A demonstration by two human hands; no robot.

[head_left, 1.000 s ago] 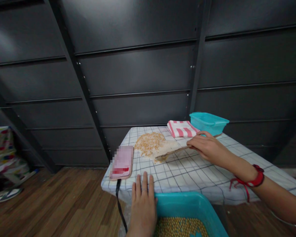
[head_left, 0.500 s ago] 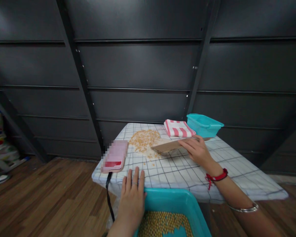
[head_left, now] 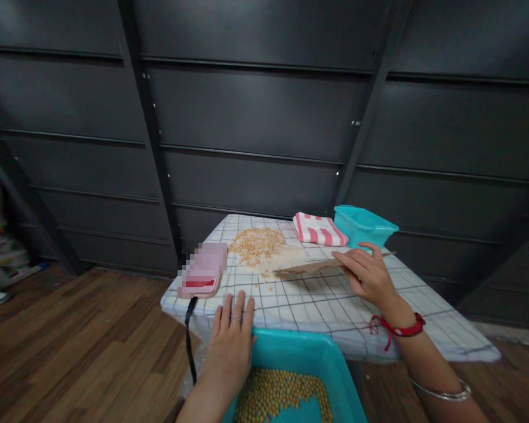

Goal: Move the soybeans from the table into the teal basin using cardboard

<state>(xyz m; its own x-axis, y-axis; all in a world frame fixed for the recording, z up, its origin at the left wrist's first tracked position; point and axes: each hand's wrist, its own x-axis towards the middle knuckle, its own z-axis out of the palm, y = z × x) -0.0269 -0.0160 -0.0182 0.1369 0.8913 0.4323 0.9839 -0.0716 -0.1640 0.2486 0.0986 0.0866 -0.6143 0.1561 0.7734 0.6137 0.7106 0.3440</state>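
Observation:
My right hand (head_left: pixel 368 273) grips a flat piece of brown cardboard (head_left: pixel 311 268), tilted so that it shows nearly edge-on over the tablecloth. Its left end touches the edge of a pale layer of rice-like grains (head_left: pixel 286 257). Just left of that lies a pile of yellow beans mixed with pale grains (head_left: pixel 256 244). My left hand (head_left: pixel 231 341) lies flat with its fingers stretched out at the table's front edge, beside the rim of a teal basin (head_left: pixel 311 341). Greenish-yellow beans (head_left: pixel 282 388) cover part of the basin's bottom.
A phone in a pink case (head_left: pixel 203 270) with a black strap (head_left: pixel 188 341) lies at the table's left edge. Behind are a folded pink-and-white striped towel (head_left: pixel 320 229) and a second teal basin (head_left: pixel 365 226). The checked tablecloth (head_left: pixel 432 329) hangs over the front edge. A dark panelled wall (head_left: pixel 255 117) stands behind.
My right hand has moved right with the cardboard, whose left end has drawn back from the pile and now lies flatter. My left hand stays at the table edge; the view has shifted slightly.

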